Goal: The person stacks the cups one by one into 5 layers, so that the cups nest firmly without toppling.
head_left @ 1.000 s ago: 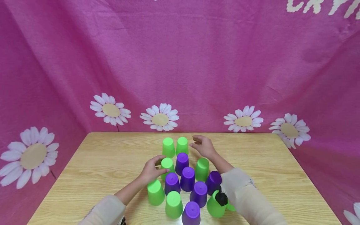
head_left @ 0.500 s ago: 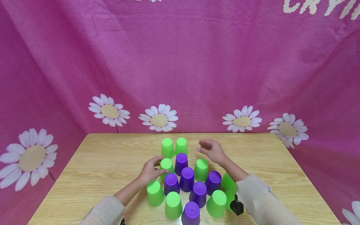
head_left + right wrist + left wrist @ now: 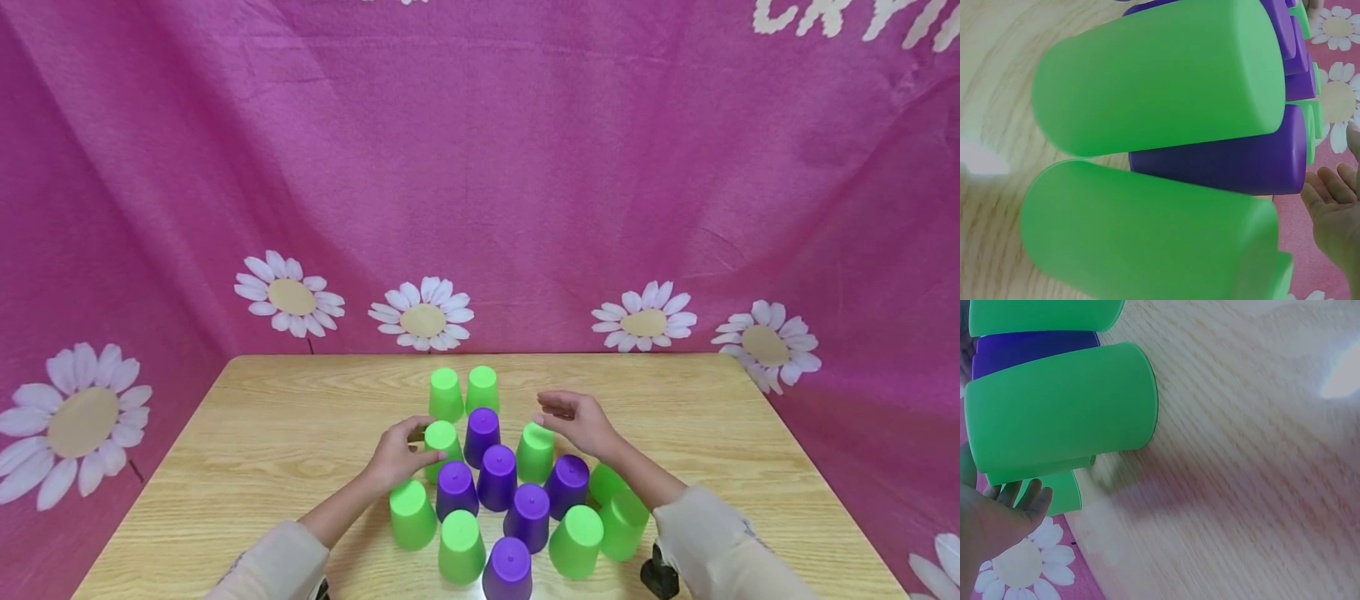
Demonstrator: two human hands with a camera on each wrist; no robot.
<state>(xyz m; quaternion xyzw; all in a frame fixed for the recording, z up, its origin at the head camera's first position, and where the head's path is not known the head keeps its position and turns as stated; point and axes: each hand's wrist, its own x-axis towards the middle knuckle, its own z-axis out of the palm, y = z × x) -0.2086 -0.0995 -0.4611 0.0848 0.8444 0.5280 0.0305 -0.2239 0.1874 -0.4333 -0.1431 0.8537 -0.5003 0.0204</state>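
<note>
Upside-down green and purple cups stand in a cluster on the table. My left hand [image 3: 401,454] has its thumb and fingers around the sides of a green cup [image 3: 444,446] at the cluster's left; in the left wrist view, a nearer green cup [image 3: 1063,409] partly hides the fingers. My right hand [image 3: 585,425] holds nothing, its fingers loosely bent. It hovers just behind and to the right of another green cup [image 3: 536,457], thumb tip near that cup's top. In the right wrist view, its palm [image 3: 1335,219] shows beyond a purple cup [image 3: 1222,153].
Two green cups [image 3: 482,390] stand side by side at the back. Purple cups [image 3: 498,479] fill the middle, and green cups [image 3: 624,525] sit under the right forearm. The wooden table [image 3: 300,408] ends at a pink flowered cloth [image 3: 480,167].
My right hand has moved right and toward me, away from the back green cups to near the right-hand green cup. The left hand has stayed at its cup.
</note>
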